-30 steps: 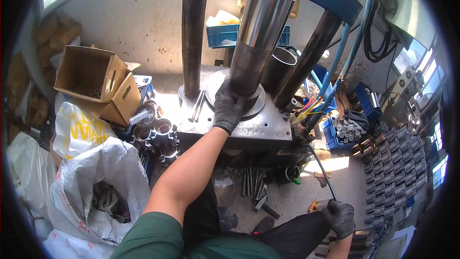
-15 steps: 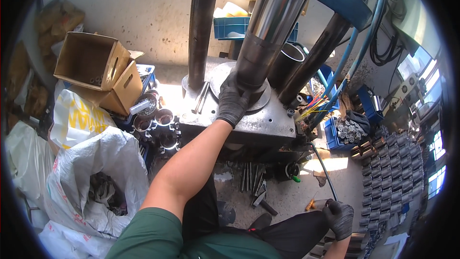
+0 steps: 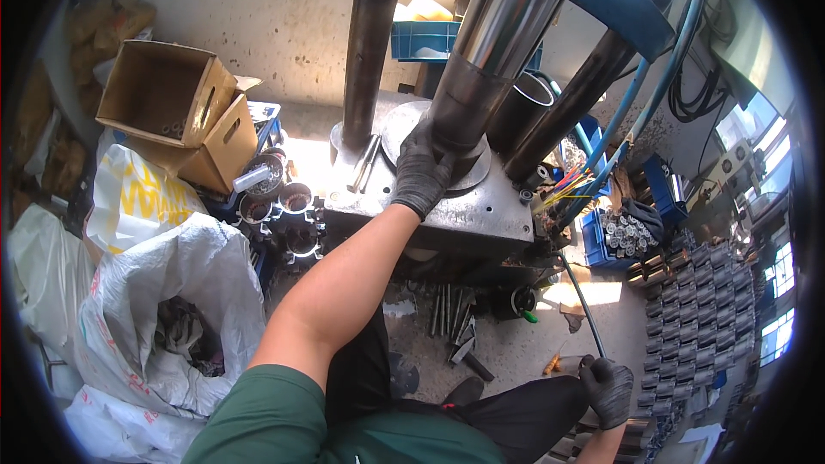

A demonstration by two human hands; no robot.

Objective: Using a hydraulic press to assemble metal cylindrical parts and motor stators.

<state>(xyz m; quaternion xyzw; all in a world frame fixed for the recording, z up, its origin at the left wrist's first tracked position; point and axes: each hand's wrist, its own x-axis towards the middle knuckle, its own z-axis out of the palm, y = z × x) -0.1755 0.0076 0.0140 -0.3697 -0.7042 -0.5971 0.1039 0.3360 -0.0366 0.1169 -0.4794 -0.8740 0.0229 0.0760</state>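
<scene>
My left hand [image 3: 424,174], in a dark grey glove, reaches to the foot of the press ram [image 3: 498,30], a thick shiny steel cylinder with a darker lower end. Its fingers curl in beside that dark end, over the round steel plate [image 3: 400,125], and whatever they grip is hidden. At the lower right, my right hand [image 3: 608,393], gloved alike, is closed around the top of a thin metal lever [image 3: 583,306] that slants up to the press bed. Several slim metal rods [image 3: 365,163] lie on the press bed [image 3: 507,222], left of the plate.
Dark press columns [image 3: 369,51] flank the ram. Cardboard boxes [image 3: 163,94], metal rings [image 3: 296,198] and a white woven sack [image 3: 202,253] stand at left. A hammer [image 3: 468,357] lies on the floor. Right are blue hoses [image 3: 655,86], a bin of parts [image 3: 627,236] and stacked metal pieces [image 3: 700,318].
The view has shifted slightly, so the press sits a little further right. Both hands keep their places, the left at the ram's foot and the right on the lever.
</scene>
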